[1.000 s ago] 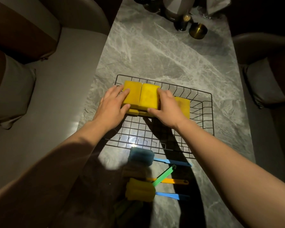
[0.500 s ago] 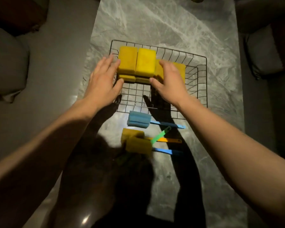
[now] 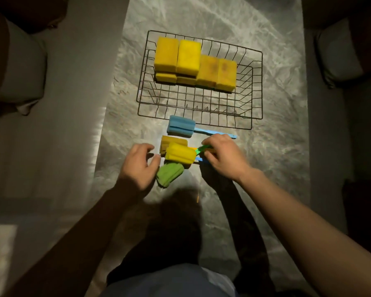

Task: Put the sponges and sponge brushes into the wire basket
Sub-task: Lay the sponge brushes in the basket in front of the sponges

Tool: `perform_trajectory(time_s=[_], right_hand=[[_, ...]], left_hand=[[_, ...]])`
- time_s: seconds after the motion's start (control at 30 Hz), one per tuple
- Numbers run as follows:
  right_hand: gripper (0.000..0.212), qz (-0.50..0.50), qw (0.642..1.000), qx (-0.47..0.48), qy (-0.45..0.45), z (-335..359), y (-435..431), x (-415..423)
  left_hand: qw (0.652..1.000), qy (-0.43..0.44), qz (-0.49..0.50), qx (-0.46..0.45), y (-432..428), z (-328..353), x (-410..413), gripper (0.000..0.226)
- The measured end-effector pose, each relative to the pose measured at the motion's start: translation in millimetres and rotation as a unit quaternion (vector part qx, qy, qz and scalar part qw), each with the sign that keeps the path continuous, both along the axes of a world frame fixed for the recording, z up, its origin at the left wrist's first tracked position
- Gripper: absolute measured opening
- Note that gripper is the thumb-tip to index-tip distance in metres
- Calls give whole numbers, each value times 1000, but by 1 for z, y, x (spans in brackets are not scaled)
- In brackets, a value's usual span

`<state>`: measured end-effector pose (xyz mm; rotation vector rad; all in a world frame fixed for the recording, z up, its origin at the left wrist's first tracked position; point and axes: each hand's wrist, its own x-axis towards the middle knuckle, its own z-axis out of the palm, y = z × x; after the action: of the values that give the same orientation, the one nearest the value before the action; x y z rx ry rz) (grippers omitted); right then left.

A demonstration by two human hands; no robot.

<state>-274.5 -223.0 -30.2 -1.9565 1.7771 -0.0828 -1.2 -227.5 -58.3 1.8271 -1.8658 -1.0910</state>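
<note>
four sponge brushes [image 3: 180,155] lie on the marble surface [image 3: 266,168] just in front of the wire basket [image 3: 253,116], heads left, handles running right. right hand [image 3: 224,157] is curled over the handles, seemingly pinching the green one; left hand [image 3: 138,166] hovers loosely open beside the heads. yellow sponges [image 3: 195,63] sit in the basket's far part.

Grey marble-look desk [image 3: 276,168], long & narrow, runs away from the viewer. Wire basket [image 3: 257,86] sits on it toward the far end w/ yellow sponges [image 3: 193,63] inside, at its back wall. Just in front of the basket lie sponge brushes: blue [image 3: 181,126] nearest it, then orange [image 3: 166,142], yellow [image 3: 180,155] & green [image 3: 169,174] in a loose overlapping pile.
</note>
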Motion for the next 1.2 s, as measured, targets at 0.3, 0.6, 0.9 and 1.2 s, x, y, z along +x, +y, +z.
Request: perform_trajectory(time_s=[0.3,0.6,0.9,1.2], right_hand=[[50,-5,998,52,33,-11,18,18],[60,7,999,35,24,-9,7,49],[55,-6,1000,8,-19,9,5,28],[54,-5,996,-88,-14,65,-23,-28]], left_hand=[[998,3,3,66,42,-16,-16,64],[998,28,28,50,45,-19,-21,37],[975,174,69,118,34,-6,-8,27],[980,179,-28,86,-30,41,9,30]])
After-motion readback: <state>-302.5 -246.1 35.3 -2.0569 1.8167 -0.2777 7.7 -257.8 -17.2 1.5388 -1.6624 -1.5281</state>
